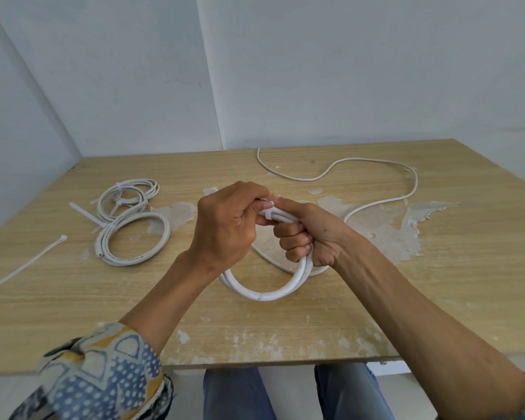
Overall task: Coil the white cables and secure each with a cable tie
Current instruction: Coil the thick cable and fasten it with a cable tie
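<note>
Head view: on the surface [437, 298], tied coils [102, 241] lie at 10 o'clock from the hands, a spare tie [25, 265] at 9 and a loose cable [361, 159] at 1. At mid-surface the right hand [312, 237] has its fingers curled round the held coil [264, 296], whose loop hangs toward 6 o'clock. The left hand [225, 225] fingers pinch the cable tie [269, 213] on top of it.

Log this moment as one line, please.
step: fastening tie | left hand: pinches cable tie | right hand: grips coil | done: two tied coils, at left | waiting: loose cable, spare tie
</note>
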